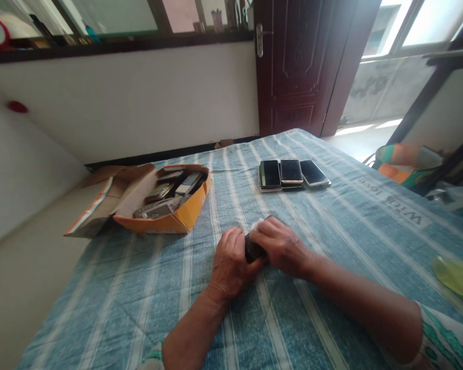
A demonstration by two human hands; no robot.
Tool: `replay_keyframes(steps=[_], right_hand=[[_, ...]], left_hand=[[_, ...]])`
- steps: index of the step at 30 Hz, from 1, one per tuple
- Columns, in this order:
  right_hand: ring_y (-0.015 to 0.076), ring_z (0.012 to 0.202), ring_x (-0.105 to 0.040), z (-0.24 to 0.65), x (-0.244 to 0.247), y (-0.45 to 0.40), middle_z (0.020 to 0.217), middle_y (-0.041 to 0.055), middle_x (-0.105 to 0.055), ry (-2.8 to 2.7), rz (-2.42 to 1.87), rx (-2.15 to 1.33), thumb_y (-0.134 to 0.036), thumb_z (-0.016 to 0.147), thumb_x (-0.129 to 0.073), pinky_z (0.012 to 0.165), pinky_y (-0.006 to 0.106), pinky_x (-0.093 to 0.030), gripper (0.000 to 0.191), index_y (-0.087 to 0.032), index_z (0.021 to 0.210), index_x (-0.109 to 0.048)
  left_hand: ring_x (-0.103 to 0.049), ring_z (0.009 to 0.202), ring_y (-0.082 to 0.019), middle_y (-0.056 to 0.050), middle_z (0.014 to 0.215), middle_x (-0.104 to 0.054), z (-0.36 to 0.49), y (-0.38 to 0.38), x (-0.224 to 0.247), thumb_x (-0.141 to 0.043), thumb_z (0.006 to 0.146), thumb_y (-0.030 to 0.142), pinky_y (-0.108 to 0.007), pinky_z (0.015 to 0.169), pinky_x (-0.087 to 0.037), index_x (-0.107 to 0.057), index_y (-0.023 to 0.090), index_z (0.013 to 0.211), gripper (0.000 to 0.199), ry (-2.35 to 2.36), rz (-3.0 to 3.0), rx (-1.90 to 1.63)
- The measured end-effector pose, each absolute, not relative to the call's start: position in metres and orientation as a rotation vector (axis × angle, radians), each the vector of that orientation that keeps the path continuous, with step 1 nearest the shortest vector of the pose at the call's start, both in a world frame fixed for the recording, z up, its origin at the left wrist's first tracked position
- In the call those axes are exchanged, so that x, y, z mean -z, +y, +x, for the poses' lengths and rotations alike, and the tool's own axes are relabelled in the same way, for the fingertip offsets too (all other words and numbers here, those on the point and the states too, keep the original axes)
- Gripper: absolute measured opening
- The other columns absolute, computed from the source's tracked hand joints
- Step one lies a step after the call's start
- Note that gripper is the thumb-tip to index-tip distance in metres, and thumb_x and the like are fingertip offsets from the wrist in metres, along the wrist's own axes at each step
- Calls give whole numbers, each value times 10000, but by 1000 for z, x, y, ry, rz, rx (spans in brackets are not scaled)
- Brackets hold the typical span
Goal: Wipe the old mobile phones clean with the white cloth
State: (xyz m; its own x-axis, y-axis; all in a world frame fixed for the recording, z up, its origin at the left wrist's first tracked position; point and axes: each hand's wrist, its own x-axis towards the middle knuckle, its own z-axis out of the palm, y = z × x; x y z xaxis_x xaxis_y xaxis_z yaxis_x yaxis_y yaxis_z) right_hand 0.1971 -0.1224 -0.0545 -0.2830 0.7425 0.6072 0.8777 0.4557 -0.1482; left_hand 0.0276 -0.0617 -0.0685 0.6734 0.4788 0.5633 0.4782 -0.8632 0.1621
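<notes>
My left hand (230, 264) is closed round the left side of a dark mobile phone (253, 251), close above the striped bedspread (200, 288). Pressed to the phone's face is a white wipe or tissue (256, 226), bunched in the fingers of my right hand (283, 245). Both hands cover much of the phone. Beyond them, several phones (290, 171) lie stacked in three short piles side by side. An open orange cardboard box (191, 210) at the left holds several more phones (162, 191).
The box's flap (90, 208) sticks out over the left edge of the bedspread. A yellow-green item (456, 275) lies at the right edge. Behind are a white wall (158, 97) and a dark red door (297, 61). Windowsill items stand at upper left.
</notes>
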Motion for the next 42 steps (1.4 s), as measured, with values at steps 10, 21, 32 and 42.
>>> replay_keyframes(steps=[10,21,32,42], right_hand=[[213,831,-473,214,58,-111,869,78,-583,-2241,-1525,258,-86,926,-454,726,336,-415,203,-154,850,-630],[205,986,-499,227,46,-126,993,67,-564,-2121,-1602,-87,-89,851,-495,865,321,-426,262,-170,1066,-620],[220,982,-614,235,52,-134,1083,81,-629,-2106,-1573,-137,-12,823,-393,807,323,-497,426,-190,1122,-640],[231,1029,-595,196,60,-135,1031,89,-653,-2268,-1261,97,-97,926,-438,926,380,-510,270,-182,1085,-639]], left_hand=[[-579,1061,-337,-140,1038,-631,27,-61,68,-757,698,411,-530,922,-515,-582,158,969,410,859,2849,-875],[-573,1012,-317,-157,1000,-626,31,-66,62,-764,685,399,-487,911,-508,-586,118,898,395,915,2833,-792],[-574,993,-312,-114,956,-627,33,-69,63,-762,658,423,-474,840,-518,-582,161,878,386,954,2779,-822],[-591,961,-309,-135,953,-632,33,-67,77,-751,664,446,-467,854,-524,-583,146,917,427,943,2728,-972]])
